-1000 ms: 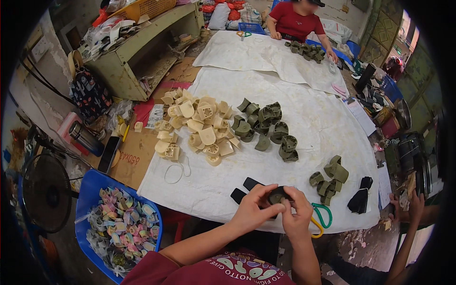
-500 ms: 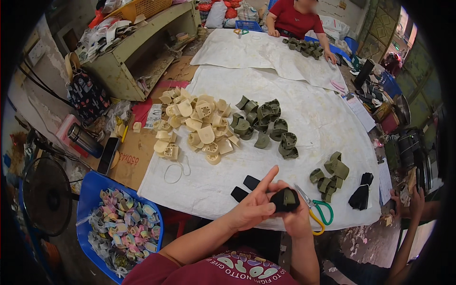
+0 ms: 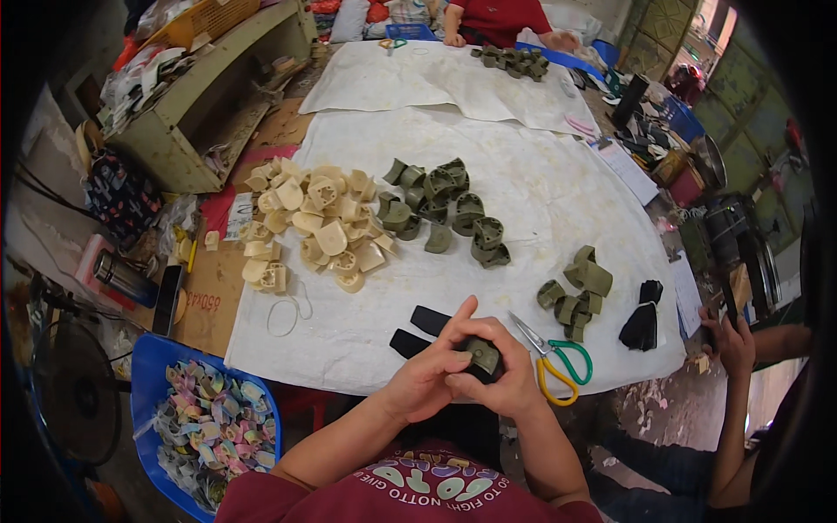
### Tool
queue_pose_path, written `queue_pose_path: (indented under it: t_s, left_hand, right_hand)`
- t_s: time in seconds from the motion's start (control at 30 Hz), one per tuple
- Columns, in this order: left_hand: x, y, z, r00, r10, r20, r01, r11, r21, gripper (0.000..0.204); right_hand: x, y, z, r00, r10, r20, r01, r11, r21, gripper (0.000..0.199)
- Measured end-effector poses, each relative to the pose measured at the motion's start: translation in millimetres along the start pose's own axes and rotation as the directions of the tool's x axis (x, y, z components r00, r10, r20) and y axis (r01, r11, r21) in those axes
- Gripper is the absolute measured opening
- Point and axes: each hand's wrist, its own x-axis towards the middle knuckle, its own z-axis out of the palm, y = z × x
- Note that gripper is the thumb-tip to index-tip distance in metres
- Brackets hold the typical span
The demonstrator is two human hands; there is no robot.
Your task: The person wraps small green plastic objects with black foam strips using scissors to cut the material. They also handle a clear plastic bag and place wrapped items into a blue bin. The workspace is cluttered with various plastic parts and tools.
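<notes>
An olive-green, curved plastic piece with black material around it sits between my two hands above the near table edge. My right hand wraps its outer side, fingers curled. My left hand grips it from the other side, with the thumb against it and one finger pointing up. Beside my left hand lie two black fabric strips. To the right of my right hand rest scissors with one green and one yellow handle. Part of the held piece is hidden by my fingers.
White sheeting covers the table. On it are a cream plastic heap, olive-green pieces, a smaller olive group and bundled black strips. A blue basket of colourful pieces stands lower left. Another person sits opposite; someone's arms show at right.
The held piece has turned, so more of its olive-green face shows. My left fingers have closed in around it. The whole view has shifted, moving the table contents leftward and slightly up.
</notes>
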Motion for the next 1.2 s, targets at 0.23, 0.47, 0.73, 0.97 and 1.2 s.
queue_pose_path:
  t_s: [0.23, 0.47, 0.73, 0.97, 1.2]
  left_hand:
    - [0, -3, 0, 0.995, 0.075, -0.070, -0.076, 0.997, -0.023, 0.081]
    - [5, -2, -3, 0.982, 0.171, -0.081, -0.172, 0.985, 0.001, 0.082]
    - [9, 2, -11, 0.962, 0.270, 0.048, -0.270, 0.963, -0.017, 0.084]
    - [9, -1, -13, 0.945, 0.319, -0.078, -0.317, 0.948, 0.033, 0.067]
    - [3, -2, -20, 0.886, 0.389, -0.251, -0.348, 0.917, 0.195, 0.042]
  right_hand:
    - [3, 14, 4, 0.965, -0.262, -0.011, 0.251, 0.934, -0.254, 0.042]
    - [-1, 16, 0, 0.976, -0.217, 0.005, 0.209, 0.936, -0.283, 0.053]
    - [1, 7, 12, 0.941, 0.321, -0.111, -0.256, 0.885, 0.390, 0.037]
    - [7, 8, 27, 0.916, 0.372, -0.151, -0.320, 0.904, 0.283, 0.034]
    - [-1, 30, 56, 0.954, 0.102, -0.282, -0.112, 0.993, -0.022, 0.035]
